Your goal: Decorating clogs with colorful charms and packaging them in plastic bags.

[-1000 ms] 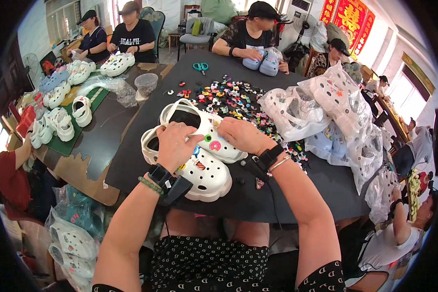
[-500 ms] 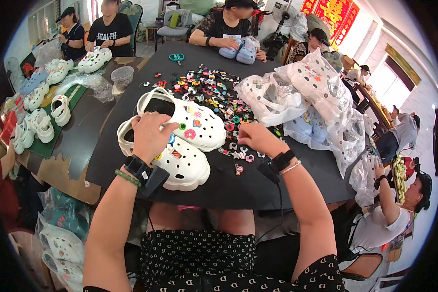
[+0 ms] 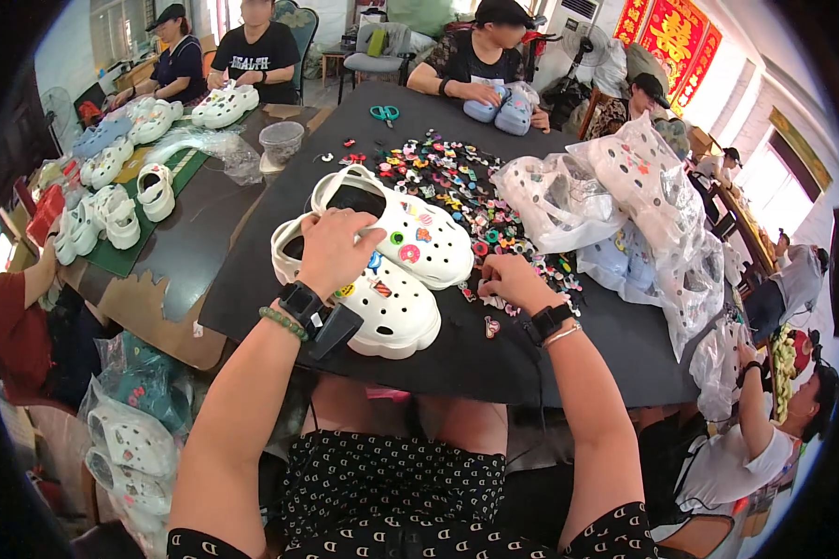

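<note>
A pair of white clogs lies side by side on the black-topped table, toes angled to the right: the far clog (image 3: 433, 247) and the near clog (image 3: 401, 321). Colourful charms, among them a pink doughnut and a green round one, sit in their holes. My left hand (image 3: 337, 252) is closed over the near clog's opening, its thumb reaching toward the far clog. Just right of the toes, my right hand (image 3: 520, 282) has its fingers pinched low over loose charms; whatever is between the fingertips is hidden. A loose pink charm (image 3: 491, 327) lies below that hand.
Many loose charms (image 3: 452, 186) spread beyond the clogs. Bagged white clogs (image 3: 561, 200) pile up at the right. Teal scissors (image 3: 384, 113) and a clear tub (image 3: 281, 142) are farther back. More clogs (image 3: 118, 219) stand on the left table. Several people work around.
The view has shifted, so everything sits farther right in the picture. My right hand has come closer to the clogs' toes, fingers drawn together. My left hand stays on the near clog.
</note>
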The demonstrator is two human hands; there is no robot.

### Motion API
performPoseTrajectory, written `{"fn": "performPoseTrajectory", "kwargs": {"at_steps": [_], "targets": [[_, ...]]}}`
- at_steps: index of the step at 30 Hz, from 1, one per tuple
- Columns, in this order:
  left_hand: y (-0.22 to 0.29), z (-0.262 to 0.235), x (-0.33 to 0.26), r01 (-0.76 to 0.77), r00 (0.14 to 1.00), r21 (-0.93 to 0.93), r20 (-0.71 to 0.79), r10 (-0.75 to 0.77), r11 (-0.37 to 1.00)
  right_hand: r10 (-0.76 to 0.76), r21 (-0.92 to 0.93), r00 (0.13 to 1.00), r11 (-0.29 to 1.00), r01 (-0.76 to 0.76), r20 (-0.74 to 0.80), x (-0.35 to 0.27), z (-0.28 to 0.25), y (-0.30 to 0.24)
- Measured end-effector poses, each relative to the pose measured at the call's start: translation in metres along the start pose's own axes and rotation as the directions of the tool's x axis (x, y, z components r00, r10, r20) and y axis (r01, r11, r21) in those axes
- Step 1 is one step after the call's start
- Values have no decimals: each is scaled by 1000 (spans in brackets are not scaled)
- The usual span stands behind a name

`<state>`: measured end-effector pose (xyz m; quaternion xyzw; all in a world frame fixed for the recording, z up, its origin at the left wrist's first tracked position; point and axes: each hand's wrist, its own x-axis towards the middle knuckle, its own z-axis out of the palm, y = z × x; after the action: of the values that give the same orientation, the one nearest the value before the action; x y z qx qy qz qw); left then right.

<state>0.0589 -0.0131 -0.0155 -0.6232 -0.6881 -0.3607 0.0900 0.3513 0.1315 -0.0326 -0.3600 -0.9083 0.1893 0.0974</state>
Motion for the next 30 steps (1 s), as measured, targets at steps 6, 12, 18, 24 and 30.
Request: {"fn": "performPoseTrajectory", "kwargs": {"at_steps": [6, 12, 18, 24, 30], "targets": [[0, -3, -1, 44, 999, -48, 27, -43, 998, -112, -206, 985, 975, 83, -134, -6, 10, 4], [-2, -9, -1, 44, 996, -165, 86, -30, 985, -164, -194, 975, 972, 134, -147, -14, 7, 0], [-2, -4, -1, 28, 998, -160, 63, -18, 987, -278, -163, 910, 958, 238, -308, -22, -27, -66], [-10, 0, -5, -5, 1000, -162, -13, 3, 987, -391, 52, 878, 906, 420, -276, -21, -16, -144], [-6, 5, -4, -57, 997, -159, -67, 47, 986, -364, 45, 919, 926, 374, -148, 6, -12, -133]]}}
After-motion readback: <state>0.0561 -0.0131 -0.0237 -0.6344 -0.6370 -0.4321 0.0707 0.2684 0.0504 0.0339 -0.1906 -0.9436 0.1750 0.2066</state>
